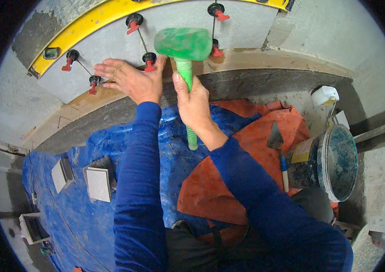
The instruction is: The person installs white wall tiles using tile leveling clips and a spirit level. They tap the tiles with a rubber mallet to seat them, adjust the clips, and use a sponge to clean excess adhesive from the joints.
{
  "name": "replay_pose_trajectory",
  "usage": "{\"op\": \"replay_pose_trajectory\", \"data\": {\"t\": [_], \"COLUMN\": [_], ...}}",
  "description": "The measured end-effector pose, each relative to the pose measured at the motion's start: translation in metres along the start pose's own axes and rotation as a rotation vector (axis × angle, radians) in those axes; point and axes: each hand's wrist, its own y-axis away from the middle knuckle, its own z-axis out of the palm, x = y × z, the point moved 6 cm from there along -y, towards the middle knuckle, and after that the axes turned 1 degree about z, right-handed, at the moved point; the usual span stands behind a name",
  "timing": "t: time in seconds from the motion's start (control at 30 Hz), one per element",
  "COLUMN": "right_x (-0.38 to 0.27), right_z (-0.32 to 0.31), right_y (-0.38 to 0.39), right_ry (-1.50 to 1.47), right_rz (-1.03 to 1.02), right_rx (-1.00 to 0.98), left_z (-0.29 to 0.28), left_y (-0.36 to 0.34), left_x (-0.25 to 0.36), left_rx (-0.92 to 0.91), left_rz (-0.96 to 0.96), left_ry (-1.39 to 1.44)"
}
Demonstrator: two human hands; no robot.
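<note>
My left hand [134, 81] lies with spread fingers against the light grey tile [106, 52], beside a black and red tile leveling knob [149, 60]. In my closed right hand [194, 102] is the handle of a mallet [183, 44] with a broad green head. That head is in front of the tile, between two pairs of knobs; whether it touches the tile cannot be told. More such knobs, one of them a black and red knob [72, 58], straddle the thin joints between tiles. Along the tiles' far edge runs a yellow spirit level [77, 37].
A blue tarp [74, 226] and an orange-red tarp [215, 195] spread below my arms. On the right are a pointed trowel [275, 136] and a dirty bucket [324, 165]. Stacked tile pieces [98, 184] sit at left; a white box-shaped device [324, 95] is at the far right.
</note>
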Motion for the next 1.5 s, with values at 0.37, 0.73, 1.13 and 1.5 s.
{"op": "replay_pose_trajectory", "data": {"t": [0.37, 0.73, 1.13, 1.5], "right_x": [-0.002, -0.008, 0.073, 0.01], "right_z": [-0.006, -0.025, -0.081, -0.186], "right_y": [0.0, 0.045, 0.085, -0.025], "right_ry": [-0.037, -0.346, -0.401, -0.488], "right_rz": [0.132, 0.062, 0.5, 0.259], "right_rx": [-0.087, 0.076, 0.458, 0.334], "left_z": [-0.001, -0.005, -0.016, -0.008], "left_y": [0.001, 0.001, 0.039, 0.029], "left_x": [0.0, 0.0, -0.018, -0.009], "left_rx": [-0.025, -0.026, -0.168, -0.102], "left_rz": [-0.027, 0.02, 0.144, -0.142], "left_ry": [-0.01, -0.142, -0.113, 0.073]}}
